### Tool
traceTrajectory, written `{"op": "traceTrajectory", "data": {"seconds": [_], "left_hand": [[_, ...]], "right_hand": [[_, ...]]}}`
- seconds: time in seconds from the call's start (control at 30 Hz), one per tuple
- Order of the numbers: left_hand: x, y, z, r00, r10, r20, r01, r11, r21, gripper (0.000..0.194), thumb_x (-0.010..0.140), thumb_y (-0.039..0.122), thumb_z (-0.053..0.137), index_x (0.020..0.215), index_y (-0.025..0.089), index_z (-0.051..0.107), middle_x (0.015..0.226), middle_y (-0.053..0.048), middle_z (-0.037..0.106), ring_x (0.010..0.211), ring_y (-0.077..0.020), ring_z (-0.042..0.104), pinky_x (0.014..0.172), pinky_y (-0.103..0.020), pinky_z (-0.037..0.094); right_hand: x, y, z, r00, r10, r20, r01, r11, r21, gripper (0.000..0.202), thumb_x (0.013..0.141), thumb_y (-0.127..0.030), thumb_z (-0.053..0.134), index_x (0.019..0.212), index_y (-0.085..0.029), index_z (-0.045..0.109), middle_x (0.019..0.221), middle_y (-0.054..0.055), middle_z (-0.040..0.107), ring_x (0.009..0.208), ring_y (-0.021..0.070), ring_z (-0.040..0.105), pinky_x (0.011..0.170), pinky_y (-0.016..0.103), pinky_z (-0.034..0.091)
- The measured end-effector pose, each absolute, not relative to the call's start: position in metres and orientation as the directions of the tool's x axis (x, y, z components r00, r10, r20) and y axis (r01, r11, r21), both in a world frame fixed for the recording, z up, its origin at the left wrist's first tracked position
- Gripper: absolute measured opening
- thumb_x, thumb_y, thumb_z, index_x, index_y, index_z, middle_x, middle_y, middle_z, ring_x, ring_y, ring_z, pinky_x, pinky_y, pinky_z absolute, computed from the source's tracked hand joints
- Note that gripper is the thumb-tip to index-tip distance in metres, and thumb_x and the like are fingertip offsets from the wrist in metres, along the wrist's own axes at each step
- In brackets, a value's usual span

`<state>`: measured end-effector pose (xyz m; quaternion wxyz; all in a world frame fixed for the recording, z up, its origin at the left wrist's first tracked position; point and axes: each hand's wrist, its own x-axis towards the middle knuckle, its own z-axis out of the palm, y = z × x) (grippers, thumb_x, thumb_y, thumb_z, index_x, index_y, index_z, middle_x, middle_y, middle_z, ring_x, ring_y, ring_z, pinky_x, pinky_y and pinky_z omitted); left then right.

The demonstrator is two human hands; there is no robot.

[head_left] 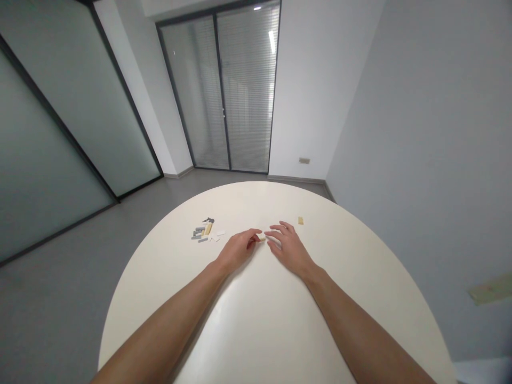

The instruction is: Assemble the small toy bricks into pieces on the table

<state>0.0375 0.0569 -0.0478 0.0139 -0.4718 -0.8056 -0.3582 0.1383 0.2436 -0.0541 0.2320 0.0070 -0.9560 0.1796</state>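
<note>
Near the middle of the white round table (pixel 256 341), my left hand (pixel 240 246) is closed on a small tan piece (pixel 262 239) that sticks out from its fingertips toward the right. Just right of that piece is my right hand (pixel 288 246), palm down with its fingers spread and nothing seen in them. A flat yellow piece (pixel 301 220) lies beyond my right hand. Left of my left hand is a loose group of small parts: grey pieces (pixel 197 235), a yellow block (pixel 208 229), dark bits (pixel 208 220) and white pieces (pixel 221 232).
The table's curved far edge runs in front of a grey floor (pixel 72 288). Beyond it stand a framed glass door with blinds (pixel 248 96), a frosted glass partition (pixel 92 117) on the left and a pale wall (pixel 424 138) on the right.
</note>
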Motion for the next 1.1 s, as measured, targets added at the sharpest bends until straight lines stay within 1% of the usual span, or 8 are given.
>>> {"op": "traceTrajectory", "data": {"seconds": [0.17,0.37,0.47,0.53,0.7,0.87,1.0,1.1], "left_hand": [[0.036,0.058,-0.052,-0.532,0.76,0.374,0.768,0.246,0.591,0.041,0.087,0.006,0.049,0.122,0.025,0.061,0.105,0.0,0.075,0.095,-0.0143,0.071,0.088,-0.027,0.055],[0.035,0.059,-0.056,-0.546,0.748,0.376,0.749,0.237,0.618,0.039,0.087,0.006,0.049,0.121,0.023,0.062,0.109,-0.002,0.074,0.099,-0.015,0.07,0.089,-0.028,0.055],[0.035,0.059,-0.055,-0.556,0.742,0.374,0.762,0.276,0.586,0.036,0.089,0.009,0.05,0.121,0.022,0.062,0.11,-0.003,0.074,0.097,-0.0159,0.069,0.088,-0.028,0.055],[0.037,0.058,-0.052,-0.576,0.728,0.37,0.77,0.332,0.545,0.033,0.09,0.012,0.052,0.12,0.022,0.063,0.109,-0.003,0.073,0.096,-0.0169,0.069,0.087,-0.03,0.054],[0.04,0.055,-0.045,-0.636,0.683,0.359,0.759,0.471,0.449,0.023,0.091,0.021,0.059,0.111,0.023,0.068,0.099,-0.004,0.073,0.096,-0.0204,0.065,0.084,-0.031,0.052],[0.042,0.054,-0.041,-0.647,0.675,0.354,0.753,0.492,0.438,0.016,0.091,0.022,0.06,0.103,0.023,0.071,0.096,-0.003,0.073,0.098,-0.0214,0.063,0.085,-0.032,0.049],[0.045,0.055,-0.04,-0.644,0.668,0.372,0.752,0.466,0.466,0.016,0.094,0.026,0.057,0.101,0.024,0.071,0.096,-0.002,0.073,0.097,-0.0213,0.063,0.084,-0.032,0.048],[0.047,0.056,-0.04,-0.655,0.654,0.379,0.737,0.442,0.511,0.016,0.094,0.028,0.057,0.1,0.025,0.071,0.098,-0.001,0.073,0.096,-0.0204,0.064,0.084,-0.032,0.048]], "right_hand": [[0.139,0.242,-0.05,-0.895,0.047,0.443,-0.121,0.931,-0.343,0.022,0.093,-0.025,0.057,0.104,-0.026,0.076,0.119,0.005,0.069,0.135,0.0274,0.041,0.114,0.048,0.036],[0.14,0.24,-0.044,-0.892,0.023,0.452,-0.155,0.922,-0.355,0.019,0.093,-0.022,0.059,0.1,-0.024,0.076,0.11,0.004,0.072,0.132,0.0264,0.044,0.112,0.044,0.038],[0.141,0.239,-0.044,-0.891,0.015,0.454,-0.17,0.915,-0.365,0.018,0.094,-0.022,0.058,0.1,-0.022,0.075,0.106,0.004,0.073,0.131,0.0265,0.045,0.112,0.043,0.039],[0.14,0.239,-0.044,-0.889,0.017,0.457,-0.175,0.911,-0.375,0.017,0.094,-0.021,0.058,0.099,-0.022,0.074,0.103,0.004,0.073,0.13,0.0268,0.046,0.111,0.044,0.039],[0.138,0.24,-0.046,-0.892,0.028,0.451,-0.179,0.894,-0.41,0.014,0.092,-0.018,0.06,0.094,-0.021,0.074,0.097,0.005,0.075,0.127,0.0282,0.049,0.109,0.046,0.04],[0.138,0.238,-0.045,-0.895,0.087,0.438,-0.149,0.866,-0.477,0.015,0.092,-0.018,0.059,0.094,-0.022,0.073,0.099,0.005,0.075,0.126,0.0277,0.05,0.106,0.045,0.042],[0.139,0.238,-0.045,-0.881,0.15,0.448,-0.135,0.828,-0.544,0.015,0.091,-0.02,0.06,0.101,-0.023,0.07,0.105,0.006,0.073,0.111,0.023,0.059,0.099,0.04,0.046],[0.138,0.239,-0.045,-0.881,0.178,0.439,-0.123,0.809,-0.575,0.015,0.09,-0.023,0.06,0.103,-0.024,0.069,0.101,0.004,0.072,0.1,0.0205,0.063,0.092,0.037,0.048]]}}
